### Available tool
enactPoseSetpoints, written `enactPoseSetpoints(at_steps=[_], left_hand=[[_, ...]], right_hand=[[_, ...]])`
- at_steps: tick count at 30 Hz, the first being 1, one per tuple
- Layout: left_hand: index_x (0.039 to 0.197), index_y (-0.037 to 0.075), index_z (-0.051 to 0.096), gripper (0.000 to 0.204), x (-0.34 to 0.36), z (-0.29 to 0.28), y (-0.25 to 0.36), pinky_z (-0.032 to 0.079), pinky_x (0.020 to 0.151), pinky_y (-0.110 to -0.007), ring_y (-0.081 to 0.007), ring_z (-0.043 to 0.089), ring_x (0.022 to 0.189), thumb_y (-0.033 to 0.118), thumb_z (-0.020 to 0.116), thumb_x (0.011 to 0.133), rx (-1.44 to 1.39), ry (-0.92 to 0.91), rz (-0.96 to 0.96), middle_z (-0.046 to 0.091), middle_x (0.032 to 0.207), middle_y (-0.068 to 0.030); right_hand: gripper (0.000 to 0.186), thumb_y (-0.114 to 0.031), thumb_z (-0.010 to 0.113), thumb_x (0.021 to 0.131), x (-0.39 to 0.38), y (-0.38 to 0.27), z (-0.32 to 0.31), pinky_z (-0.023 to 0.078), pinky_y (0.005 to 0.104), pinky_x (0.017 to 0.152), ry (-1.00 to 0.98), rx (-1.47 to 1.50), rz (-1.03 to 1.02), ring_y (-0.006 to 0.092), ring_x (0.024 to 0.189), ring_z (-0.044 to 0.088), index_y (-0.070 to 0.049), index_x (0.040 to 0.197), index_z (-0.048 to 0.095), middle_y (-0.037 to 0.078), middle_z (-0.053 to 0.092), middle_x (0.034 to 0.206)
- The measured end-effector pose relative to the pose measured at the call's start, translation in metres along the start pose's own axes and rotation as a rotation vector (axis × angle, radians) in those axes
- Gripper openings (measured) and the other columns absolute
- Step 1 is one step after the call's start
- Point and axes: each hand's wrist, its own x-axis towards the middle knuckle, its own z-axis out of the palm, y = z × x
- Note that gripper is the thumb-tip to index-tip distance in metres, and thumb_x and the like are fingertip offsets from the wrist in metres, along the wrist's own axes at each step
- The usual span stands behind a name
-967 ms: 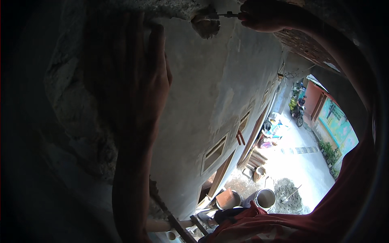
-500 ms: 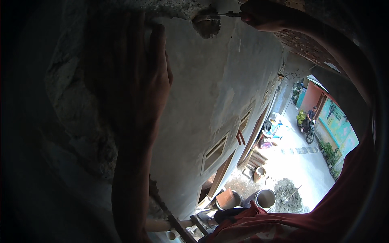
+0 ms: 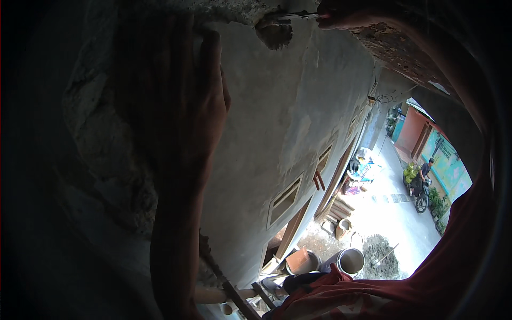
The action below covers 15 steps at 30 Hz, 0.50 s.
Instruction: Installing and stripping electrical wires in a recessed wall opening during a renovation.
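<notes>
My left hand [image 3: 178, 101] lies with its fingers stretched upward against the rough upper part of the grey wall [image 3: 261, 106]. It is dark there, and the fingertips fade into shadow. At the top, my right hand [image 3: 344, 15] is closed around the handle of a thin metal tool [image 3: 298, 15]. The tool points left, its far end at a rough-edged hole [image 3: 274, 34] in the wall. Whether the tip reaches inside is hard to see.
Far below lie a bucket [image 3: 351, 261], a tub with an orange-brown piece [image 3: 297, 260], and a grey mortar heap [image 3: 381, 258]. A wooden bar [image 3: 226, 285] and bamboo pole [image 3: 210, 296] cross beneath me. A person on a motorcycle [image 3: 421, 186] is in the alley.
The motorcycle with its rider has come nearer along the alley. My right hand and the tool have shifted slightly; my left hand keeps its place on the wall.
</notes>
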Motion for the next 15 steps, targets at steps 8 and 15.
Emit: enactPoseSetpoints(at_steps=[8, 15], left_hand=[[0.106, 0.016, 0.062, 0.024, 0.001, -0.002, -0.003, 0.038, 0.102, -0.047, -0.0261, 0.050, 0.118, 0.018, 0.065, 0.082, -0.022, 0.005, -0.002, 0.056, 0.120, -0.0034], [0.106, 0.015, 0.062, 0.025, 0.003, -0.001, -0.002, 0.037, 0.103, -0.048, -0.0268, 0.050, 0.117, 0.017, 0.065, 0.081, -0.045, 0.048, 0.000, 0.056, 0.119, -0.0040]], right_hand=[[0.043, -0.041, 0.051, 0.091, 0.003, -0.014, -0.004, 0.043, 0.0421, 0.064, 0.075, -0.181, -0.002, 0.0253, 0.065, 0.054, 0.001, 0.082, 0.058, 0.014, 0.059, 0.070], [0.045, -0.042, 0.053, 0.089, -0.001, 0.000, -0.015, 0.046, 0.0423, 0.068, 0.186, -0.426, 0.027, 0.0257, 0.069, 0.055, 0.002, 0.080, 0.056, 0.013, 0.059, 0.071]])
